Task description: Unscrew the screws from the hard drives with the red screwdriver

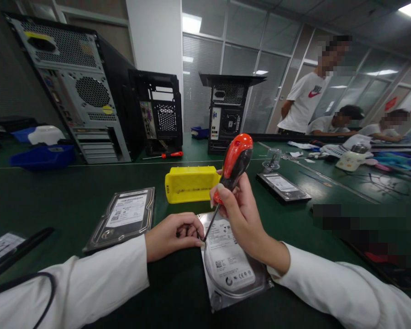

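Observation:
A silver hard drive (pixel 231 260) with a white label lies on the green table in front of me. My right hand (pixel 239 205) is wrapped round the red and black handle of a screwdriver (pixel 238 160), which is tilted with its tip down at the drive's left edge. My left hand (pixel 181 233) has thumb and fingers pinched beside the tip, at that same edge; what is between them, if anything, is too small to make out. Just behind the hands sits a yellow bin (pixel 192 185).
Hard drives lie to the left (pixel 128 212) and right (pixel 282 186). Computer cases (pixel 89 91) stand at the back, a second screwdriver (pixel 171 155) before them. A blue tray (pixel 43 156) is far left, a clear cup (pixel 272 160) back right. People are at the right background.

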### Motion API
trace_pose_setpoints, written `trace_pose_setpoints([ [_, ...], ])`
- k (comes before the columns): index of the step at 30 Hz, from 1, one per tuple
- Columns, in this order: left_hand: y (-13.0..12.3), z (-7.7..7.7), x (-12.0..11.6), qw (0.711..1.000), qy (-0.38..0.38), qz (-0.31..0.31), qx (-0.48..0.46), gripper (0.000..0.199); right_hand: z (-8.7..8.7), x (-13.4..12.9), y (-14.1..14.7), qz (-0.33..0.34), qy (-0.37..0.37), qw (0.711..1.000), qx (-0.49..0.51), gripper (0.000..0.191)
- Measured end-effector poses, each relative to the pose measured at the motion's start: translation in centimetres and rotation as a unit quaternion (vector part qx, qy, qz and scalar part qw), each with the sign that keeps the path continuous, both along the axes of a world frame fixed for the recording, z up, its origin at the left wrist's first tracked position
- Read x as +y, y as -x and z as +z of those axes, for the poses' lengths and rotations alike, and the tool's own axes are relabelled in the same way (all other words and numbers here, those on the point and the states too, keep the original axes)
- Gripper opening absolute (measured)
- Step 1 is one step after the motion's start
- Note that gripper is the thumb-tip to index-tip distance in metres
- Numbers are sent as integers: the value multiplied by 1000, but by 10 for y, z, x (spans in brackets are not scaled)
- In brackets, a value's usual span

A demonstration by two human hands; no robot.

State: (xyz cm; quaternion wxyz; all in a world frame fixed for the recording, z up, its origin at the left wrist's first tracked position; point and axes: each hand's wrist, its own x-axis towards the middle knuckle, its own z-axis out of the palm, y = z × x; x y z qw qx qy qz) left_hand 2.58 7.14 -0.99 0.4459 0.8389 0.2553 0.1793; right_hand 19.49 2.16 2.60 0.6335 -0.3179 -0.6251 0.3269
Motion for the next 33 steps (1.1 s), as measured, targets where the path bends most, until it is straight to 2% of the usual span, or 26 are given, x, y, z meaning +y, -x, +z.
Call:
trace_pose_setpoints([
  [10,3,-1,-1,1000,-25,-15,-6,15,-1,3,-1,11,-5,1000,8,17],
  [15,6,3,-4,1000,5,-9,12,19,-2,5,-2,15,-3,1000,18,16],
  [23,6,6,-5,1000,-9,-1,19,13,0,4,-2,3,-9,1000,25,20],
  [33,5,5,-4,1000,11,-6,17,12,-4,3,-1,45,-7,999,16,20],
])
